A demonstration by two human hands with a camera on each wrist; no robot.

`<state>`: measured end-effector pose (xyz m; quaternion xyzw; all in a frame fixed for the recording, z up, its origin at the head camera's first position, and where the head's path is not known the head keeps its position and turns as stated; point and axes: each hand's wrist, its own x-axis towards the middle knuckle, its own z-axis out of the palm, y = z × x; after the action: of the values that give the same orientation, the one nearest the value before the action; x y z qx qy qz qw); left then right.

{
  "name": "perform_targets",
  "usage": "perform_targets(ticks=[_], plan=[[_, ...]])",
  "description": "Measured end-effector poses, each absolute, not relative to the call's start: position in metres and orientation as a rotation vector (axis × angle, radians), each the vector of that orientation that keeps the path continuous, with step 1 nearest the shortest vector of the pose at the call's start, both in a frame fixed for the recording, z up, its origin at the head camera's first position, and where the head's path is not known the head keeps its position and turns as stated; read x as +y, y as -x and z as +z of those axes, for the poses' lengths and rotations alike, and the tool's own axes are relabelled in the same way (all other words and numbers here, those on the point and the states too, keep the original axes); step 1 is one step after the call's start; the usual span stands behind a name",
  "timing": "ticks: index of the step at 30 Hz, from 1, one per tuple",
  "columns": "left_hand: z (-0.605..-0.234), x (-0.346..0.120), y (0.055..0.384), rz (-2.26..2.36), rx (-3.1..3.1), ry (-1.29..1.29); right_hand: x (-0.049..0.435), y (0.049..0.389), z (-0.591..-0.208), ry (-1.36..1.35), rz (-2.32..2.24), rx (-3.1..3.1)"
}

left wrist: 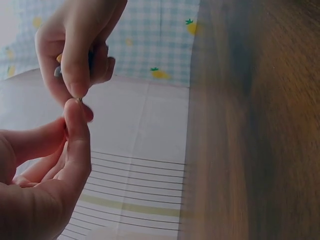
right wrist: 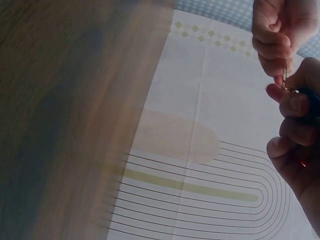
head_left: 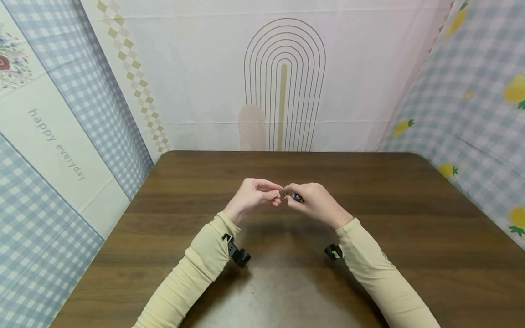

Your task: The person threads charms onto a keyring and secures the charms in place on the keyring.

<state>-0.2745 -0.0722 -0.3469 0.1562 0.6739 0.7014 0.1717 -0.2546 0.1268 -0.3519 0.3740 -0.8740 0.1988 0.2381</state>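
Observation:
Over the middle of the table, both hands meet at a keychain. My left hand (head_left: 252, 197) pinches its thin metal ring (head_left: 282, 195) between thumb and fingertips. From the right, my right hand (head_left: 315, 203) pinches the ring's other side, with the keychain's small blue charm (head_left: 296, 197) tucked inside its curled fingers. In the right wrist view, the ring (right wrist: 285, 75) appears edge-on between the hands, and short chain links lead toward the blue charm (right wrist: 312, 104). Fingers cover most of the charm, so its shape cannot be told. The left wrist view shows the fingertips nearly touching.
A brown wooden table (head_left: 184, 282) lies beneath the hands. Behind it hangs a pale cloth (head_left: 197, 82) with an arch print, and checked cloths flank both sides. Each sleeve carries a black wrist camera, such as the left one (head_left: 237, 253).

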Motion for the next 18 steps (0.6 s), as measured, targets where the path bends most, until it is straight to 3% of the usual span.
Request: perform_targets(ticks=[18], plan=[[-0.3473,-0.0647,0.2732,2.057,2.044,-0.459,0.1273,0.2568,-0.3496,-0.905,0.733,-2.373]])
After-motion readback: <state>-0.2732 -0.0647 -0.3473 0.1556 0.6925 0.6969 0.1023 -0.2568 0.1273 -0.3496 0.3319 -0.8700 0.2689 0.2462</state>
